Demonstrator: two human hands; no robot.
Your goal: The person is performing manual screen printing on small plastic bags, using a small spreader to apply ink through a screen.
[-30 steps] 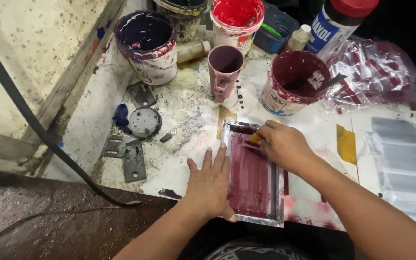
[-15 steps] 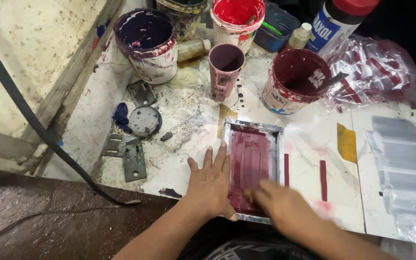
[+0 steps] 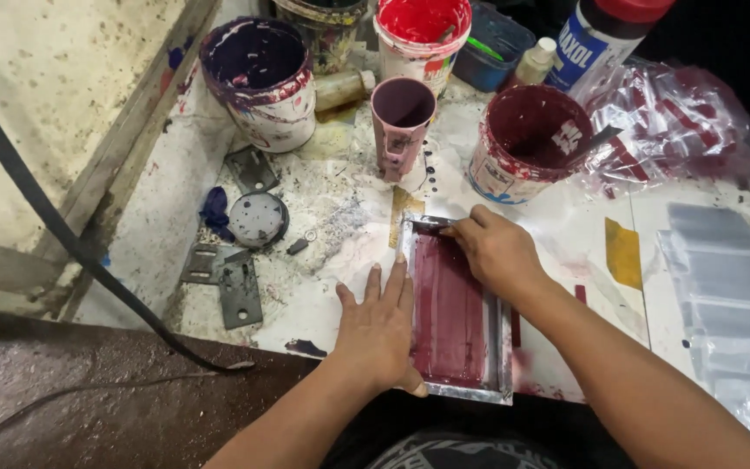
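- Worktop (image 3: pixel 566 234): paint-stained white top, cluttered along the far edge with a purple bucket (image 3: pixel 264 82), a maroon bucket (image 3: pixel 527 143), a red bucket (image 3: pixel 421 35) and a pink cup (image 3: pixel 401 122).
- Frame (image 3: pixel 455 311): small metal-edged screen, lying flat at the worktop's near edge and coated in wet maroon ink. Looks light and stiff, but I'd guess the mesh is delicate and slick, so grab it by the metal rim.
- Left hand (image 3: pixel 379 334): fingers spread, palm pressed flat on the frame's left edge, pinning it.
- Right hand (image 3: pixel 496 252): curled round a squeegee (image 3: pixel 431 224) at the frame's far end; how tight, can't tell.
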